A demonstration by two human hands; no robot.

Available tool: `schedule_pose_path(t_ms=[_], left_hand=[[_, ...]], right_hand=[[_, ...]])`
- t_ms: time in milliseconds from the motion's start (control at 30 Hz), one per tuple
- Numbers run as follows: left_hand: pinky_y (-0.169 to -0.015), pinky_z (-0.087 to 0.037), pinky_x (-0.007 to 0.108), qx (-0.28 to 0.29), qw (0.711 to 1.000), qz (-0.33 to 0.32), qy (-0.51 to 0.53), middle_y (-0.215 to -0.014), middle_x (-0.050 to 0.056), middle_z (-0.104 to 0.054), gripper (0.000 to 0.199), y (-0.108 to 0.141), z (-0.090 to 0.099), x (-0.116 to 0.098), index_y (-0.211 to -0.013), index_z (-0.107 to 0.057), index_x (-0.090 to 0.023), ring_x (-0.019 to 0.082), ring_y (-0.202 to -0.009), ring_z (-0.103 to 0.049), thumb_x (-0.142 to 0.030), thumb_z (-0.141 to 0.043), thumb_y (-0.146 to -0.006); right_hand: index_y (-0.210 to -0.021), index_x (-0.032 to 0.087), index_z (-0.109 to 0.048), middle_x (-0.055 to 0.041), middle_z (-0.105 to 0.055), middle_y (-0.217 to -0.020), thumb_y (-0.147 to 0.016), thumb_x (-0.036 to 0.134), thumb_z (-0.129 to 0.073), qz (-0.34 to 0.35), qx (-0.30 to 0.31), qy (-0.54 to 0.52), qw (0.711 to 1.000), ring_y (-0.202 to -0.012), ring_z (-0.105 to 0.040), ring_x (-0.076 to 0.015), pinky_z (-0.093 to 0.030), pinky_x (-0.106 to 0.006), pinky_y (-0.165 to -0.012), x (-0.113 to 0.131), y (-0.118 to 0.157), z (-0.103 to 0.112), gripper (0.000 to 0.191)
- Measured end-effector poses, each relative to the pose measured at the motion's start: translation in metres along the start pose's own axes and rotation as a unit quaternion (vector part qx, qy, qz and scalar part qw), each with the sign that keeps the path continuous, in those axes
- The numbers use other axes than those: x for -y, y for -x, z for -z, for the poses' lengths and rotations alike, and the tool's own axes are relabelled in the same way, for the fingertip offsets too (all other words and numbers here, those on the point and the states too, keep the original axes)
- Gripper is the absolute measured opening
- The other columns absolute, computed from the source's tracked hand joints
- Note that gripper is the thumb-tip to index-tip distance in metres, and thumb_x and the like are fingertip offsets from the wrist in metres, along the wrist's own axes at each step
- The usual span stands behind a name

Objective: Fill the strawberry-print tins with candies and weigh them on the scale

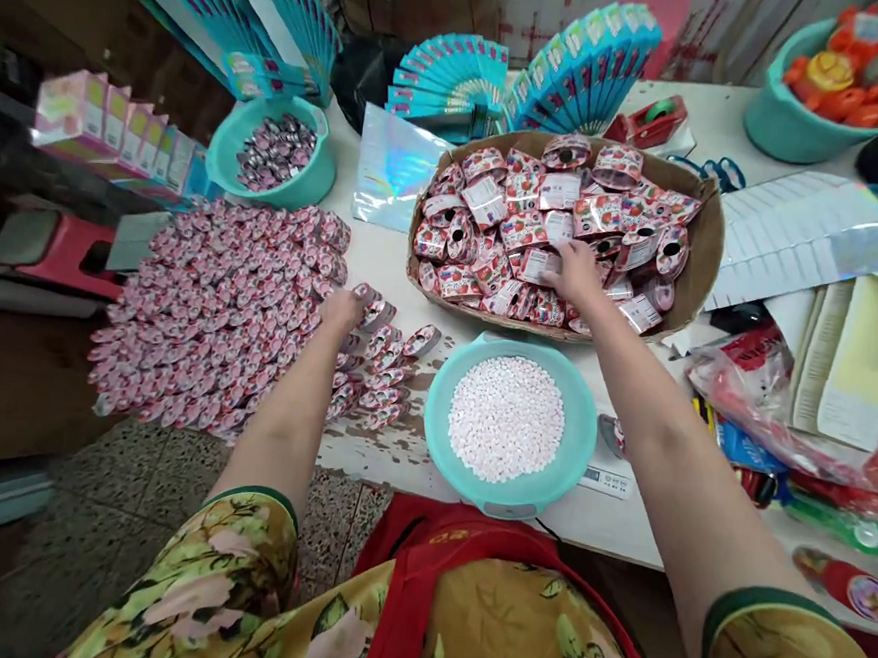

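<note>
My left hand point(341, 310) is at the right edge of a large spread of upright pink strawberry-print sleeves point(230, 304). Its fingers are closed on a sleeve point(367, 294), partly hidden by the hand. Several more sleeves point(384, 377) stand in short rows just beside it. Over a cardboard box point(702, 287) heaped with the same kind of sleeves, my right hand point(574, 273) reaches in. Its fingertips pinch a sleeve with a white label point(538, 266). Between my forearms sits a turquoise basin point(437, 409) holding small white-pink tablets point(508, 419).
A small scale point(605, 481) shows beside the basin. Behind the spread stands a turquoise bowl point(221, 158) of wrapped pieces. Fanned blue cartons point(448, 79) line the back, near a red tape dispenser point(653, 123). Papers point(798, 234) and plastic bags point(750, 391) crowd the right.
</note>
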State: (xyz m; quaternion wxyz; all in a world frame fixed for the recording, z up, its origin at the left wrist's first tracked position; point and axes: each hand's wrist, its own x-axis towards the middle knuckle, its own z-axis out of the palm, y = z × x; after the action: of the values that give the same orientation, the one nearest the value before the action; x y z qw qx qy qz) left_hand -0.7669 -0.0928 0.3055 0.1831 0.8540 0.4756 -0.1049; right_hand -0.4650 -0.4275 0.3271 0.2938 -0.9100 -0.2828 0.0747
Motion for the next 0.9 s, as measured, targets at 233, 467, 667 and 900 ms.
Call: schedule_pose_path(t_ms=[233,467,667,900], left_hand=[[-0.082,-0.039,0.029,-0.065,0.993,-0.06,0.072,-0.084,0.006,-0.063,0.031,0.099,-0.041,-0.032,-0.097,-0.067,-0.02,0.022,-0.088,-0.057,-0.042,-0.046,-0.102],[-0.103,-0.04,0.044,0.168,0.926,-0.315,-0.124,-0.135,0.022,-0.058,0.033,0.243,-0.129,-0.101,-0.122,-0.064,-0.014,0.036,-0.126,-0.051,-0.033,-0.049,-0.099],[-0.099,-0.043,0.054,0.234,0.93,-0.231,-0.163,-0.14,0.026,-0.051,0.064,0.3,-0.159,-0.101,-0.141,-0.052,-0.012,0.045,-0.127,-0.047,-0.055,-0.054,-0.093],[-0.1,-0.044,0.043,0.307,0.92,-0.122,0.21,-0.1,0.016,-0.072,0.007,0.315,-0.201,-0.144,-0.084,-0.067,-0.017,0.035,-0.112,-0.061,-0.021,-0.068,-0.078]], right_hand=[[-0.098,0.01,-0.062,-0.0144,-0.061,-0.119,-0.085,0.036,-0.071,0.011,0.052,0.018,0.998,-0.115,-0.056,-0.0247,-0.043,-0.045,-0.107,0.012,0.011,-0.006,0.03],[-0.12,0.023,-0.06,-0.0081,-0.066,-0.113,-0.083,0.049,-0.074,-0.009,-0.034,-0.124,0.992,-0.103,-0.063,-0.024,-0.054,-0.039,-0.091,0.03,0.225,0.049,0.048],[-0.105,0.022,-0.071,-0.008,-0.062,-0.091,-0.082,0.041,-0.072,-0.05,-0.055,-0.151,0.986,-0.085,-0.063,-0.0241,-0.057,-0.04,-0.079,0.022,0.371,-0.031,0.031],[-0.113,0.022,-0.07,-0.009,-0.064,-0.104,-0.078,0.031,-0.077,-0.108,-0.113,-0.193,0.969,-0.099,-0.064,-0.0231,-0.057,-0.038,-0.091,0.019,0.36,-0.035,0.037]])
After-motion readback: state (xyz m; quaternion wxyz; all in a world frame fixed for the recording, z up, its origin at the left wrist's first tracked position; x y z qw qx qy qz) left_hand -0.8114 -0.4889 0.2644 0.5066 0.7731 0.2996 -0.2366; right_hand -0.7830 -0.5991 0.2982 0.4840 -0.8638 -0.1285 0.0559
